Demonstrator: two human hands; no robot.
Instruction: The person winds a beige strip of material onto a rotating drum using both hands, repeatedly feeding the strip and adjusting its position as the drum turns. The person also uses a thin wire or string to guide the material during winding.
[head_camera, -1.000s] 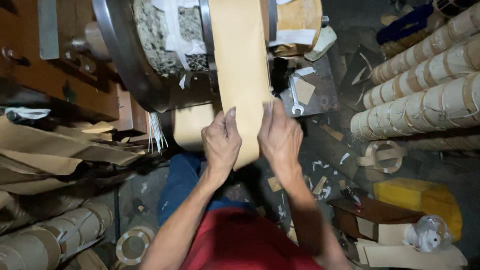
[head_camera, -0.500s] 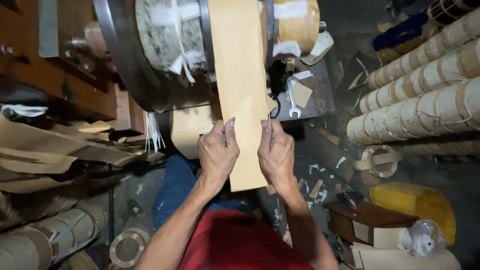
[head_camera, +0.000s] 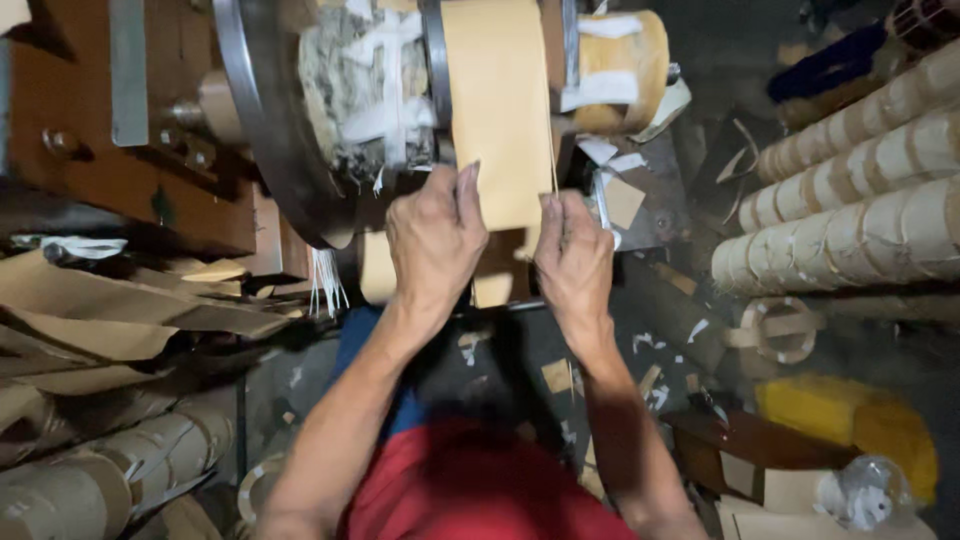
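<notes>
A wide strip of tan paper (head_camera: 497, 110) hangs down from a roll on a large winding machine with a dark metal flange (head_camera: 262, 130). My left hand (head_camera: 434, 245) grips the strip's left edge near its lower end, fingers laid flat on the paper. My right hand (head_camera: 573, 262) grips the right edge at the same height. Both hands are raised in front of the roll, and the paper's lower end is hidden behind them. A smaller tan roll (head_camera: 622, 70) with white tape sits to the right on the same shaft.
Stacked tan paper rolls (head_camera: 860, 215) lie at the right. More rolls (head_camera: 90, 480) and crumpled brown paper sheets (head_camera: 110, 310) fill the left. A yellow box (head_camera: 850, 420), a brown box (head_camera: 745, 450) and paper scraps litter the floor. A brown wooden frame (head_camera: 90, 150) stands upper left.
Both hands have moved up along the paper strip towards the roll. The free hanging length of paper below them has shortened.
</notes>
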